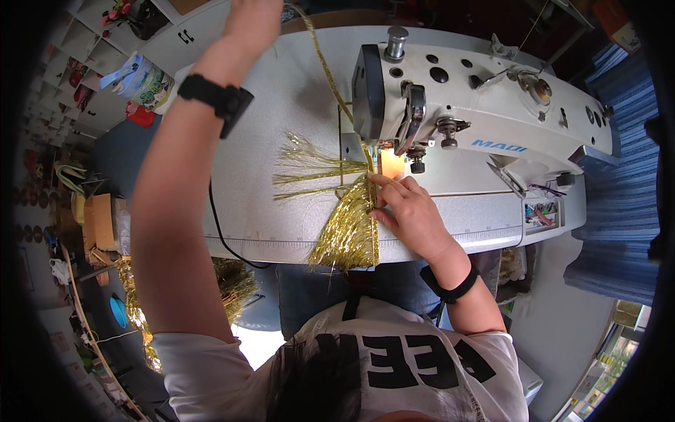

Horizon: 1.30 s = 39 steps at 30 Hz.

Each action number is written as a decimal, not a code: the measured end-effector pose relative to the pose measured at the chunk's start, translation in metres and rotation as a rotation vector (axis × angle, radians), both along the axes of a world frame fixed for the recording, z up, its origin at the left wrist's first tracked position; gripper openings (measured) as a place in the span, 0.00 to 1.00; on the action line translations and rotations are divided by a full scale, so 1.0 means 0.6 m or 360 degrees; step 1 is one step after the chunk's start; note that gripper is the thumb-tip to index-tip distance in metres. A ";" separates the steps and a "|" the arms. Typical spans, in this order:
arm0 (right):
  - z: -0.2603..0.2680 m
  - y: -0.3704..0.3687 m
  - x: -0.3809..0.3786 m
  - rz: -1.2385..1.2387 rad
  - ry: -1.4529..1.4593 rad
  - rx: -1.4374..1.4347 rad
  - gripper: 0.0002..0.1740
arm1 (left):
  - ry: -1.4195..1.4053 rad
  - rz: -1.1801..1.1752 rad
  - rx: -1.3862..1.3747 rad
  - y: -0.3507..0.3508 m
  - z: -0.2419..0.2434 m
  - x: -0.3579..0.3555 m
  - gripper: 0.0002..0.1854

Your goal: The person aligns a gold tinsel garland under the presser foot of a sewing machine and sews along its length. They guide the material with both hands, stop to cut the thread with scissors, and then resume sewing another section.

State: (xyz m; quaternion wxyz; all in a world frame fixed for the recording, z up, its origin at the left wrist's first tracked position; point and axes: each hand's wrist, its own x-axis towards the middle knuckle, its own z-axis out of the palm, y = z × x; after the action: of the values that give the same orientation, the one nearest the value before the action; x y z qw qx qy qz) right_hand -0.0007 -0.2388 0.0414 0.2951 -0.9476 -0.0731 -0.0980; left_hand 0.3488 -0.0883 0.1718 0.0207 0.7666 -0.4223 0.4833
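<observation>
A white MAQI sewing machine (490, 116) stands on a pale table, its needle area lit. Gold tinsel fringe (345, 227) hangs over the table's front edge, with a narrow gold band (375, 232) along its right side. My right hand (406, 208) presses its fingertips on that band just in front of the needle area. Loose gold strands (316, 169) spread leftward. A gold braided trim (324, 63) runs from the top of the view down beside the machine head. My left hand (256, 21) is raised near the trim's upper end, cut off by the picture's rim; its fingers are hidden.
A measuring scale (295, 242) runs along the table's front. A small tray of tools (543, 213) is at the right end, and a black cable (216, 216) curves over the left part. Left of the table are a patterned bucket (150, 87) and an open cardboard box (100, 221).
</observation>
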 end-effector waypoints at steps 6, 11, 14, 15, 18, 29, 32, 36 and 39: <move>-0.004 -0.003 0.000 0.0018 -0.0020 0.0018 0.17 | 0.1061 -0.0106 0.0530 0.039 -0.144 -0.321 0.13; -0.007 -0.002 -0.002 0.0015 0.0003 0.0000 0.16 | 0.1751 -0.0181 0.0198 0.043 -0.195 -0.472 0.25; -0.007 -0.001 -0.003 0.0005 -0.0004 -0.0009 0.16 | 0.1690 -0.0241 0.0033 0.033 -0.224 -0.482 0.25; -0.008 -0.001 -0.003 0.0003 -0.0002 0.0000 0.16 | 0.1690 -0.0248 0.0002 0.032 -0.232 -0.481 0.24; -0.007 -0.002 -0.004 0.0003 0.0006 0.0023 0.16 | 0.1662 -0.0231 0.0012 0.033 -0.247 -0.477 0.21; 0.016 -0.041 -0.006 -0.0019 0.0231 0.0899 0.10 | 0.1736 -0.0124 0.0223 0.047 -0.248 -0.493 0.32; 0.032 -0.116 0.026 -0.0168 0.0263 0.0289 0.07 | 0.1626 -0.0093 0.0443 0.053 -0.253 -0.494 0.36; -0.026 -0.177 0.169 -0.0219 0.0053 -0.0473 0.11 | 0.1531 -0.0078 0.0479 0.044 -0.263 -0.481 0.36; -0.073 -0.199 0.198 -0.0181 0.0063 -0.0751 0.11 | 0.1499 -0.0049 0.0477 0.033 -0.269 -0.467 0.35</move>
State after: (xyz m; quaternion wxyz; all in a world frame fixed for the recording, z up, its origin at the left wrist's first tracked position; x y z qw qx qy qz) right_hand 0.1178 -0.3583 -0.0026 0.0610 -0.9946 -0.0346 -0.0761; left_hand 0.0683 -0.0685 0.0102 0.1060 0.8900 -0.4432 0.0180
